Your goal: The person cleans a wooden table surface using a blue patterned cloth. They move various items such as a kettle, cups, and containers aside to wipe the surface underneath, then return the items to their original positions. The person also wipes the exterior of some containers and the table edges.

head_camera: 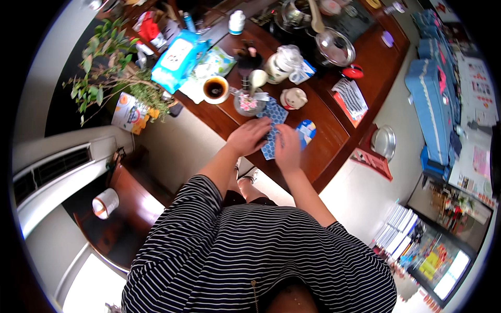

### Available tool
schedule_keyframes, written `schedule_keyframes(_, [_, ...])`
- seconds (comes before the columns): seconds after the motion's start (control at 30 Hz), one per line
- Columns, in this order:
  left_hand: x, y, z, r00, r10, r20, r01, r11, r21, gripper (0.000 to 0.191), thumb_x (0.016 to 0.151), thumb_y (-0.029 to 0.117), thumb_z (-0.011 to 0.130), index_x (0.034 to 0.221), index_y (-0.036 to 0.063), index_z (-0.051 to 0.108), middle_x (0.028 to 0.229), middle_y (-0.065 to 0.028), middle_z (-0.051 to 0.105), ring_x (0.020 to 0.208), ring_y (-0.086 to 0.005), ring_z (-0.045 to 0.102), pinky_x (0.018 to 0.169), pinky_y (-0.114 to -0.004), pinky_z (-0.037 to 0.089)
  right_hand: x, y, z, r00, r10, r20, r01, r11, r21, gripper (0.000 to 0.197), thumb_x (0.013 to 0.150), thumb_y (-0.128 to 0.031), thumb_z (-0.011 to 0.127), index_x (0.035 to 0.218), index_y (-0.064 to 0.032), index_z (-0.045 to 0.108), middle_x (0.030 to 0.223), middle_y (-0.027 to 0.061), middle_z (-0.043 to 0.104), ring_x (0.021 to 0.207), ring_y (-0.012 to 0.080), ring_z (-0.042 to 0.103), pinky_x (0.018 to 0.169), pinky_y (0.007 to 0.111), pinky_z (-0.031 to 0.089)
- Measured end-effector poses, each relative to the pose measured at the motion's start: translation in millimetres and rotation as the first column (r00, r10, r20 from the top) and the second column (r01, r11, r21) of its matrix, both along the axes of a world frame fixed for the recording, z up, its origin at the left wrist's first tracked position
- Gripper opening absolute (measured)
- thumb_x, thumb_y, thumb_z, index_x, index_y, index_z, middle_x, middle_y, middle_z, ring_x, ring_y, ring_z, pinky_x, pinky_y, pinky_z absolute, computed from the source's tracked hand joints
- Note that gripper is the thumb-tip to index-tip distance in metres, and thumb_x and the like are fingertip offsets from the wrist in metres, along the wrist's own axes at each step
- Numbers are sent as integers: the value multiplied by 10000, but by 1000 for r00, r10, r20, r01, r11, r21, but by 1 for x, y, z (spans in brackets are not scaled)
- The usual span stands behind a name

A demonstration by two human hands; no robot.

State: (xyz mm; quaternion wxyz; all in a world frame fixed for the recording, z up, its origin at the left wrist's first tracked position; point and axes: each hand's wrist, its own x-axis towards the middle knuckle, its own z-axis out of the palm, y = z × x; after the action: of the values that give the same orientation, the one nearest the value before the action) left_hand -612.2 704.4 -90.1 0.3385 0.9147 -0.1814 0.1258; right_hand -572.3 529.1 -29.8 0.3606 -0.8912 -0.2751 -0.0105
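Note:
A blue cloth or wrapper with a hexagon pattern lies at the near edge of the brown wooden table. My left hand rests over its left side, fingers touching it. At its right edge is my right hand, slightly blurred, with bent fingers; whether it pinches the material is unclear. A blue, white and yellow packet lies just beyond my right hand. Behind the patterned piece stand a glass jar with pink flowers and a cream animal-faced pot.
A cup of dark liquid and a blue wipes pack stand left. Farther back are a white lidded jar and a glass-lidded pan. A red stool holding a metal bowl stands right.

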Motion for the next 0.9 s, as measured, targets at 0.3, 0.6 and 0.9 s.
schedule_keyframes(0.3, [-7,-6,-27,979,181,-91,-176,982,61,479,859,64,546,1337,83,513,1322,-139,550,1243,-330,526,1072,-442,406,-19,6,-57,997,1,73,21,954,-300,558,822,-147,665,1370,-145,562,1429,54,485,1185,291,498,1009,442,426])
schedule_keyframes(0.6, [-9,-43,-14,985,84,-148,-61,987,148,471,912,104,581,1371,61,487,1448,-114,497,1364,-306,445,1147,-446,356,-26,-132,-38,767,-640,-35,514,647,-564,599,879,-150,597,1454,-96,441,1380,164,467,1174,398,479,978,489,462])
schedule_keyframes(0.9, [-11,-40,-16,981,64,-186,-33,986,166,482,840,47,590,1317,36,520,1476,-116,480,1383,-302,431,1147,-435,363,85,-67,-62,964,-201,172,243,931,-273,513,899,-275,619,1385,-126,550,1403,150,498,1321,350,434,1101,531,290])
